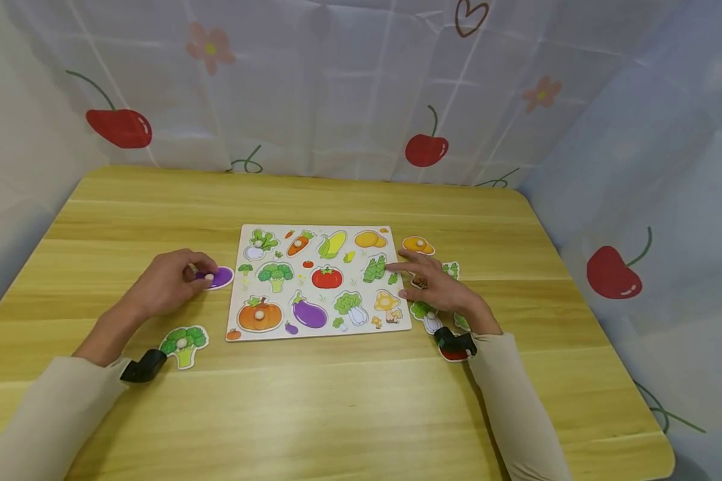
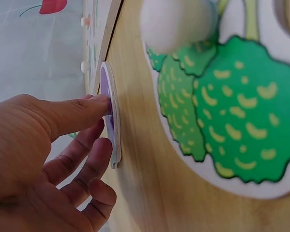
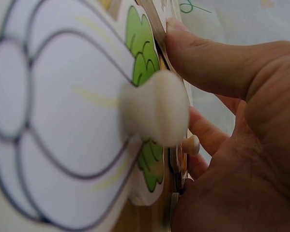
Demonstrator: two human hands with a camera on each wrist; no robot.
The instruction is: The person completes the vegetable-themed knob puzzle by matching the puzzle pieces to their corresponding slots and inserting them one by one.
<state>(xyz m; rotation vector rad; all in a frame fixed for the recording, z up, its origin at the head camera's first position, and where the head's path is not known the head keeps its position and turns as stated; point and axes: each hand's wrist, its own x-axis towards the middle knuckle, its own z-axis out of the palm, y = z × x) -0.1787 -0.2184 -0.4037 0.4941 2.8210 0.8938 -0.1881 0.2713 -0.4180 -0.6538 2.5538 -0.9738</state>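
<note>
From where I stand, with twelve o'clock at the bench's [image 1: 337, 414] far edge, the left hand [image 1: 167, 284] comes first, thumb and forefinger pinching the purple eggplant piece [image 1: 222, 275] about its knob. The broccoli piece [image 1: 184, 344] lies between five and six o'clock of that hand. The eggplant piece's uncovered end points toward three o'clock, right beside the vegetable puzzle board [image 1: 289, 333]; I can't tell whether they touch. What counts is the printed eggplant [image 1: 309, 312], between three and four o'clock of the piece, its long axis slanting ten to four. The left hand is much the nearer; the right hand [image 1: 436, 284], fingers loosely spread, with nothing visible in its grasp, reaches over the board's three o'clock edge.
</note>
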